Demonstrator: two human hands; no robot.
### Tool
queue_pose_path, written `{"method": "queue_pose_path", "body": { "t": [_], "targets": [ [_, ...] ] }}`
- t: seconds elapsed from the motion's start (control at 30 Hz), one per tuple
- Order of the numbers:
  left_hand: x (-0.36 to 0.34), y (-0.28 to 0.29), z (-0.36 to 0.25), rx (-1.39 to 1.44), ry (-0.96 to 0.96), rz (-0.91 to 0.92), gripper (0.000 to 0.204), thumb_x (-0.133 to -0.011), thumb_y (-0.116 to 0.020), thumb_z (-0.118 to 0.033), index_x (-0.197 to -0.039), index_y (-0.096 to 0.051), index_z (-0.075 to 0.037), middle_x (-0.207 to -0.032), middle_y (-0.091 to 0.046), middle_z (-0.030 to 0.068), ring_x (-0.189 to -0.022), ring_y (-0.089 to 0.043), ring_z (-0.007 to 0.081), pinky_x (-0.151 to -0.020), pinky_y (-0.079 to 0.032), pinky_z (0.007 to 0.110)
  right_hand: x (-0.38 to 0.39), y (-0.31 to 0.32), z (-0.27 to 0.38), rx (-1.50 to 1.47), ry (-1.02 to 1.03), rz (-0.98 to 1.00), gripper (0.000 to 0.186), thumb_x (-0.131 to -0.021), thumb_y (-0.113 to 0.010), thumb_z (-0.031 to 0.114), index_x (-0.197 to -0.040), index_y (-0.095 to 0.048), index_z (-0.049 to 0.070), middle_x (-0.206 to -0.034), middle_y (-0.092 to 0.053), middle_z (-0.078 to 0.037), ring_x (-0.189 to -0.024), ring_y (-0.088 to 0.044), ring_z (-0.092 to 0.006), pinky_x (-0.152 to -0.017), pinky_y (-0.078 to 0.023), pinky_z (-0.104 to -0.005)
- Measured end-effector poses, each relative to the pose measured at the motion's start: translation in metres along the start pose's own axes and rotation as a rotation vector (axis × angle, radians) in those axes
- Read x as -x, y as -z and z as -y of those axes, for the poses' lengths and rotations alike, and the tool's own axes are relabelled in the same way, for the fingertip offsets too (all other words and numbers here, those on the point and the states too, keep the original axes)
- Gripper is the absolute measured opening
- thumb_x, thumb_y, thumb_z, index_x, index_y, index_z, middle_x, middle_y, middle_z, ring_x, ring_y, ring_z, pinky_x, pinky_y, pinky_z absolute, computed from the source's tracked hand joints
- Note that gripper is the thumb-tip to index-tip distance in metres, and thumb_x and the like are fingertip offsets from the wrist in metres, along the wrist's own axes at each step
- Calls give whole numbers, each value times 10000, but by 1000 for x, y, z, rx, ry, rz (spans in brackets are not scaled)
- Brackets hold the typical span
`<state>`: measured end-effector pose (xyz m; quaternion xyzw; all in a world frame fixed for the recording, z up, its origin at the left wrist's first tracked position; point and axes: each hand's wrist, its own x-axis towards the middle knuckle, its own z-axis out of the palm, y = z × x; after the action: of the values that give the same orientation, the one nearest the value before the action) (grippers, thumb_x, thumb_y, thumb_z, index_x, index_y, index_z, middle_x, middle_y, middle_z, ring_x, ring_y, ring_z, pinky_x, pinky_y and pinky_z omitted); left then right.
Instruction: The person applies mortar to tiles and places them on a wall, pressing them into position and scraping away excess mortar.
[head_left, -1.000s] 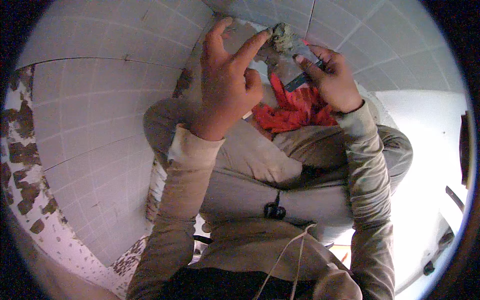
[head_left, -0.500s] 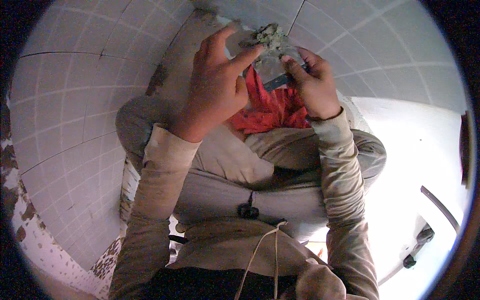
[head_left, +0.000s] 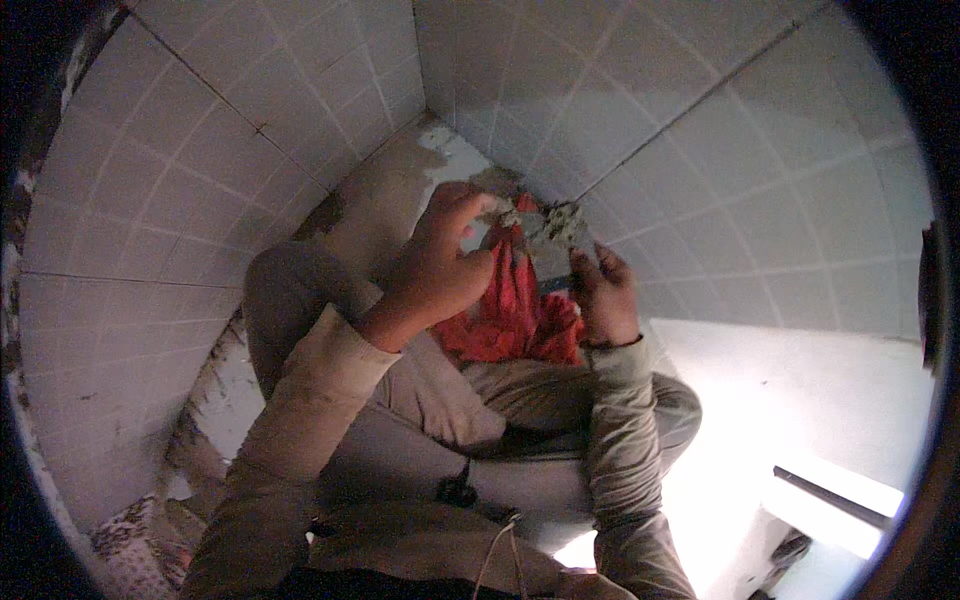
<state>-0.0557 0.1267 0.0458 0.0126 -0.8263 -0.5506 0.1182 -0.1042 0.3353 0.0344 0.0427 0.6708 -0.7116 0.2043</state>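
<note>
My right hand (head_left: 606, 295) is closed round the edge of a flat scraper (head_left: 590, 240) with a greyish blade and a dark blue-green strip along one side. A rough lump of grey-green wet mortar (head_left: 564, 222) sits on the blade. My left hand (head_left: 445, 258) is raised beside it, its index finger and thumb apart. Bits of mortar (head_left: 511, 214) show right at the left fingertips; whether they cling to the fingers I cannot tell. Beneath both hands a crumpled red cloth or bag (head_left: 512, 305) lies before my crossed legs.
Pale tiled walls (head_left: 290, 90) meet in a corner ahead, with dark joints between tiles. Bare, patchy floor (head_left: 385, 175) with grey smears lies in that corner. A low white surface (head_left: 750, 370) stands in bright light on the right. A dark bar (head_left: 830, 496) lies beyond it.
My view has tilted up, bringing the wall corner into sight. The left index fingertip is now beside the mortar bits at the scraper's left; the right hand keeps its hold.
</note>
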Motion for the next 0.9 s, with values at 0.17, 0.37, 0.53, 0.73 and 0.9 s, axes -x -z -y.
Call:
{"method": "queue_pose_path", "body": {
  "t": [0.17,0.37,0.53,0.73,0.9],
  "targets": [
    [-14,19,-30,593,370,39,476,-735,-495,16,-1209,-460,4,-1179,-507,117,-1064,-525,215,-867,-447,316,-3,0,-3,-115,-45,-125,148,-878,-563,81,-978,-608,-18,-781,-611,-29,-620,-550,-97,-532,-427,-237],
    [-30,25,4,754,338,3,491,-729,-469,26,-1219,-450,0,-1160,-500,109,-1036,-516,220,-876,-425,300,20,30,-2,131,-1,-180,276,-893,-592,113,-1124,-558,-34,-980,-615,-82,-849,-554,-105,-661,-471,-247],
    [-45,21,16,796,334,-31,513,-709,-474,22,-1219,-457,-26,-1159,-442,114,-1002,-496,225,-860,-422,324,65,86,-17,393,-28,-286,306,-872,-604,151,-1094,-572,-57,-878,-601,-43,-746,-552,-109,-614,-452,-244],
    [-113,64,-50,456,-206,-127,663,-649,-519,-13,-1299,-429,-109,-1193,-388,175,-1062,-457,288,-897,-424,380,130,98,-18,158,73,-435,314,-901,-551,160,-1144,-556,-38,-953,-649,-74,-819,-615,-150,-718,-498,-276],
    [-236,106,-126,386,-502,-444,737,-630,-567,-108,-1348,-399,-118,-1220,-409,223,-1144,-460,340,-862,-459,428,126,145,-42,213,131,-341,284,-875,-553,149,-1081,-580,-45,-959,-641,-66,-853,-583,-139,-756,-464,-276]
  ]
}}
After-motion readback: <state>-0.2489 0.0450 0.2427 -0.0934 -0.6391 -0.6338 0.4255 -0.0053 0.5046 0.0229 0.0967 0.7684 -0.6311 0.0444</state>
